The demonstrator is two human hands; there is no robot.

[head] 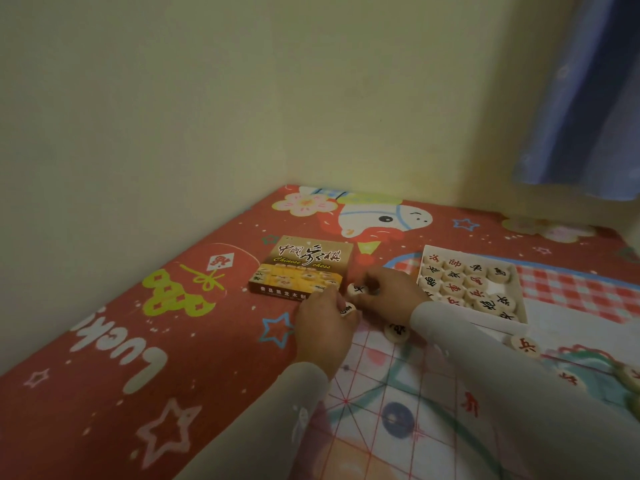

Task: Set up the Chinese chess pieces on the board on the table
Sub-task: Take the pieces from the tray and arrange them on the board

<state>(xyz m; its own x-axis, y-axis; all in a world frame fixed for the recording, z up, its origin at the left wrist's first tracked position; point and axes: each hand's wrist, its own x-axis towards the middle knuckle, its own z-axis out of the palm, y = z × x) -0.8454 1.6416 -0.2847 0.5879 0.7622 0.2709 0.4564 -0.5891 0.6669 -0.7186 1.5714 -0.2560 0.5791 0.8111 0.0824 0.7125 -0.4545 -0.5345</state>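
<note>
I have one piece (356, 289) pinched in my right hand (391, 292) and another piece (347, 309) pinched in my left hand (322, 327), both held just above the far left corner of the board (377, 403), a thin sheet with red grid lines lying on the bench (138, 341). A black-marked piece (397, 331) sits on the board close under my right wrist, and two red-marked pieces (524, 346) (568, 377) lie further right along its far side. Beyond my right hand the white tray (521, 299) holds the remaining pieces in rows, red and black mixed. The printed box lid (304, 268) lies flat just past my left hand's fingertips. Pale walls meet behind the bench, with a blue curtain (585, 98) at the right.
</note>
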